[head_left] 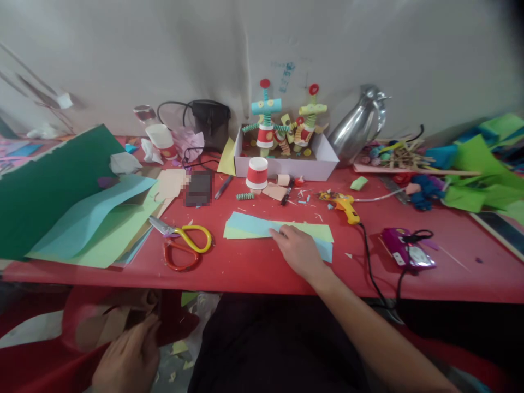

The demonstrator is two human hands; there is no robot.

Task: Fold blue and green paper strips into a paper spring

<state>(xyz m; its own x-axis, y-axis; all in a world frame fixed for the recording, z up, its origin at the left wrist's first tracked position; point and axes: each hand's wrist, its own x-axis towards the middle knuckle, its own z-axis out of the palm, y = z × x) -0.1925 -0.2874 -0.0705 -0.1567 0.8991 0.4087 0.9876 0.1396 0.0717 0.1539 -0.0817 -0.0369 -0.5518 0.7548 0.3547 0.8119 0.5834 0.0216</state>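
Observation:
My right hand (301, 250) lies over a fanned set of light blue and pale green paper strips (248, 225) near the table's front edge. Its fingertips are drawn together on a blue strip (323, 251). Down at the lower left, below the tabletop, my left hand (129, 355) is beside a red plastic seat (73, 365) with brown paper (112, 327) on it. The fingers there are curled, and whatever they grip is hidden. Scissors (186, 245) with one yellow and one red handle lie left of the strips.
Colored sheets (94, 229) and a green board (61, 191) fill the left side. Behind the strips stand a paper cup (257, 173) and a white box (286, 168) with paper-cup figures. To the right are a yellow glue gun (346, 208), a purple device (407, 250) and a steel jug (358, 125).

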